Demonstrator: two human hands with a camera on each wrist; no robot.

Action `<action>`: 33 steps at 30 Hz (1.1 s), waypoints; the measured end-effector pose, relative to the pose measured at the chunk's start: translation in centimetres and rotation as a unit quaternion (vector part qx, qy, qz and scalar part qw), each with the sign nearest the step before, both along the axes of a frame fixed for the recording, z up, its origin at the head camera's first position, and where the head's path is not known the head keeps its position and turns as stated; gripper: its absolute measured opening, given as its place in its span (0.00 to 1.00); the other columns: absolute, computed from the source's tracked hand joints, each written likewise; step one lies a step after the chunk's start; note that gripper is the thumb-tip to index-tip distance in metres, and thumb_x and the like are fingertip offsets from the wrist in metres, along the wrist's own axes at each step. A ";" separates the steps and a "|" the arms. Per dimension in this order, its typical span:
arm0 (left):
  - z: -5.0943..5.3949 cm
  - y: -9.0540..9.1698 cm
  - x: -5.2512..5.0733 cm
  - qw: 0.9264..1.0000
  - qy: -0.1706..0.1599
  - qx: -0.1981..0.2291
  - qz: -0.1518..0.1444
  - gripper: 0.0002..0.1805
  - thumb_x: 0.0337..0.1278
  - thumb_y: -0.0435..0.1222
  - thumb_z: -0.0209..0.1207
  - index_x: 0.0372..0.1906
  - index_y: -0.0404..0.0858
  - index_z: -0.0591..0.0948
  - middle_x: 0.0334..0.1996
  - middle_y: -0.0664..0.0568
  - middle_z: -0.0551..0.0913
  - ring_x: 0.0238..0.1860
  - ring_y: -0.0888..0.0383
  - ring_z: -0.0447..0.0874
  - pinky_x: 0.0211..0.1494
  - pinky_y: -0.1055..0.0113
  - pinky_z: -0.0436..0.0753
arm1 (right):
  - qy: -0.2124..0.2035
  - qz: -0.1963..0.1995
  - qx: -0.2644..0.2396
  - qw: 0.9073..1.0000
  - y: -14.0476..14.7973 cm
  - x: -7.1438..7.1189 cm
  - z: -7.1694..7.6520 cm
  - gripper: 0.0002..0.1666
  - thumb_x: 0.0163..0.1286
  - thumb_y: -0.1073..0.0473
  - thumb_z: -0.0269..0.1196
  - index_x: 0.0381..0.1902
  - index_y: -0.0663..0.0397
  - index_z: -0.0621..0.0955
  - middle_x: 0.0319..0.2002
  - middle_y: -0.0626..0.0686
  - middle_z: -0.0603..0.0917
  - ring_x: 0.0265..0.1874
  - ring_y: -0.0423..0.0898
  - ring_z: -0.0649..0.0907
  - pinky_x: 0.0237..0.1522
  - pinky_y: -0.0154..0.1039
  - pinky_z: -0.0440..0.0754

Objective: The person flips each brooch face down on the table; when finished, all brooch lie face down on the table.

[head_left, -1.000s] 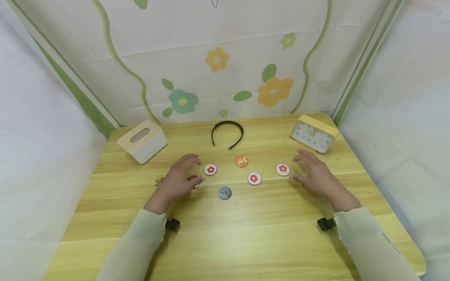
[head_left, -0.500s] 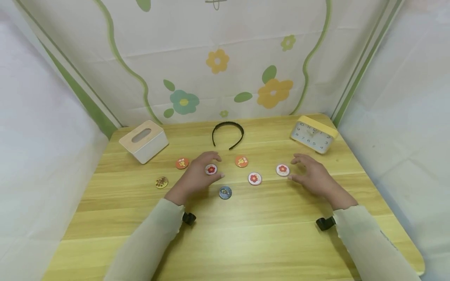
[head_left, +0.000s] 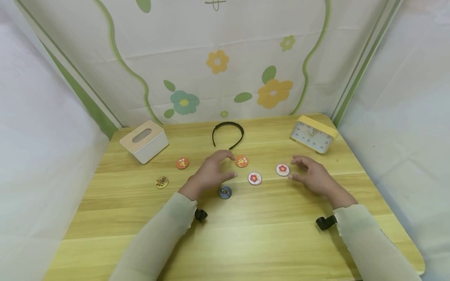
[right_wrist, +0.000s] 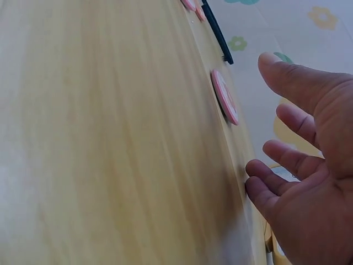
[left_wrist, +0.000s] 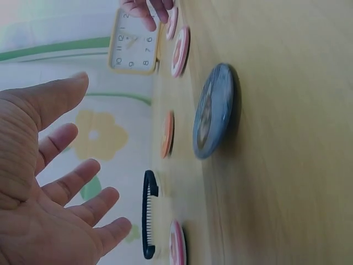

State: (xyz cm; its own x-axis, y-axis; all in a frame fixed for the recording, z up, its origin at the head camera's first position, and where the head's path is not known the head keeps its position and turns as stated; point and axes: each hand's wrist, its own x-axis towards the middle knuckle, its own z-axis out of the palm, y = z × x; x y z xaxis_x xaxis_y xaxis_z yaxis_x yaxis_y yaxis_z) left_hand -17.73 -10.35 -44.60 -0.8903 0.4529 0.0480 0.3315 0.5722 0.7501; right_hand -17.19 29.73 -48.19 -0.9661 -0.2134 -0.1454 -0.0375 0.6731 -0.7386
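Note:
My left hand (head_left: 211, 171), its fingers apart and holding nothing, hovers left of an orange badge (head_left: 241, 161) and above a blue badge (head_left: 225, 192). In the left wrist view the blue badge (left_wrist: 214, 111) lies flat on the wood, away from the spread fingers of the left hand (left_wrist: 60, 182). My right hand (head_left: 316, 177) has its thumb and fingers parted just right of a white badge with a red flower (head_left: 283, 169). Another flower badge (head_left: 254, 178) lies between the hands. A red badge is mostly hidden behind the left hand.
A second orange badge (head_left: 182, 163) and a yellow patterned badge (head_left: 162, 182) lie at the left. Toward the back of the wooden table (head_left: 246, 242) are a tissue box (head_left: 145, 142), a black headband (head_left: 227, 123) and a yellow-topped clock (head_left: 312, 136).
My left hand has moved right, passing over the badges and uncovering the left orange and yellow ones. The right hand has barely moved; the badges lie where they were.

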 end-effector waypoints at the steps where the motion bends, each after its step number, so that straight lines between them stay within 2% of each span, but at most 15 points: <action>1: 0.0 0.2 0.0 1.000 -0.002 0.000 -0.002 0.25 0.69 0.40 0.75 0.65 0.44 0.79 0.77 0.48 0.74 0.82 0.46 0.68 0.83 0.46 0.71 | 0.000 0.000 0.000 1.000 0.0 0.0 0.0 0.34 0.74 0.47 0.75 0.69 0.56 0.77 0.85 0.60 0.64 0.82 0.67 0.68 0.82 0.65 0.65; 7: 0.2 1.7 -0.2 1.000 -0.021 -0.012 -0.007 0.28 0.69 0.41 0.75 0.69 0.44 0.79 0.79 0.49 0.72 0.83 0.46 0.67 0.83 0.46 0.70 | 0.003 0.000 -0.002 1.000 0.1 0.0 -0.1 0.35 0.73 0.47 0.76 0.69 0.56 0.77 0.85 0.61 0.65 0.81 0.67 0.68 0.82 0.65 0.65; 12: 0.3 2.9 -0.5 1.000 -0.019 -0.016 -0.019 0.28 0.68 0.40 0.75 0.68 0.43 0.79 0.79 0.50 0.72 0.82 0.45 0.68 0.82 0.46 0.73 | 0.003 -0.001 -0.008 1.000 0.1 0.0 -0.2 0.35 0.72 0.47 0.76 0.69 0.56 0.77 0.85 0.61 0.65 0.82 0.67 0.68 0.82 0.64 0.65; 17: 0.0 4.0 -1.0 0.999 -0.016 -0.020 -0.038 0.23 0.68 0.36 0.74 0.63 0.40 0.81 0.81 0.48 0.71 0.82 0.44 0.68 0.81 0.48 0.74 | 0.004 -0.002 -0.007 1.000 0.0 0.0 -0.3 0.33 0.73 0.48 0.76 0.68 0.56 0.78 0.84 0.60 0.66 0.81 0.67 0.68 0.83 0.64 0.64; 27: -0.4 5.8 -1.5 0.997 -0.040 -0.037 -0.051 0.25 0.69 0.41 0.74 0.66 0.42 0.81 0.82 0.50 0.70 0.82 0.46 0.68 0.82 0.50 0.73 | 0.006 -0.007 -0.007 1.000 -0.1 0.0 -0.3 0.32 0.73 0.50 0.76 0.67 0.56 0.79 0.83 0.61 0.67 0.81 0.67 0.69 0.83 0.63 0.65; 33: -0.5 6.6 -1.8 0.996 -0.045 -0.050 -0.062 0.25 0.69 0.39 0.74 0.66 0.43 0.81 0.82 0.50 0.70 0.75 0.45 0.79 0.79 0.54 0.77 | 0.013 -0.006 -0.005 1.000 -0.3 -0.1 -0.3 0.30 0.73 0.50 0.76 0.66 0.56 0.80 0.83 0.60 0.69 0.80 0.66 0.70 0.82 0.63 0.66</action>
State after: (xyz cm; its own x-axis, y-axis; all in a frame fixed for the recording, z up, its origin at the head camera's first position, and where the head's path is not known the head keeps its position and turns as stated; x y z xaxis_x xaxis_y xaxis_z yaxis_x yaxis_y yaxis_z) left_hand -19.54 -3.73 -45.08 -0.8259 0.5580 -0.0806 0.3384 0.6051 0.7206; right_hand -17.27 29.48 -48.47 -0.9721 -0.2023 -0.1184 -0.0479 0.6661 -0.7443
